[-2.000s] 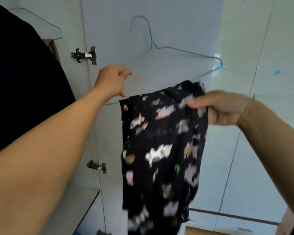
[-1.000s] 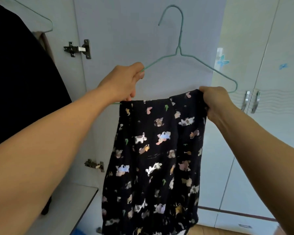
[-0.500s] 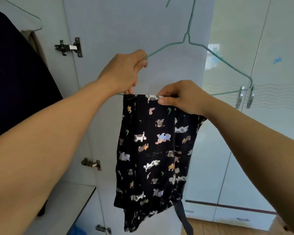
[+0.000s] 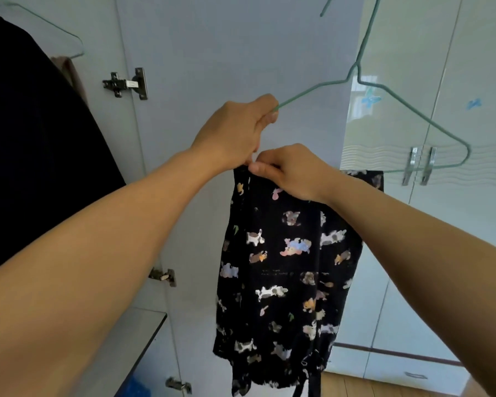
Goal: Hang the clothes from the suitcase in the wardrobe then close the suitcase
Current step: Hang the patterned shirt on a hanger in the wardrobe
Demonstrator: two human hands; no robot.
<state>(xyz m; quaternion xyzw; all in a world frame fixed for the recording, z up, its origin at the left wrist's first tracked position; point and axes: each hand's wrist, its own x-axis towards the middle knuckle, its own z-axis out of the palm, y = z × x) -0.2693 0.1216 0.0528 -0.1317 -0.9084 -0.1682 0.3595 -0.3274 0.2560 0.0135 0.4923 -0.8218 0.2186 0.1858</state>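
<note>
The left hand [image 4: 235,133] grips the green wire hanger [image 4: 395,107] at its left shoulder while the right hand [image 4: 292,173] pinches the top edge of the limp, light printed garment [image 4: 284,267] draped over the thin, springy bar, best steadied near the hook.

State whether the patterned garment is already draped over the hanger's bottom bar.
Draped: the patterned garment hangs from the hanger bottom bar, both hands at its top edge.

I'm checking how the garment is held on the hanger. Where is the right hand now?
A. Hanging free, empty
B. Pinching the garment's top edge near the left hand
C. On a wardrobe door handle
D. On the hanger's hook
B: the right hand pinches the patterned garment at its top edge, beside the left hand gripping the green wire hanger.
</note>
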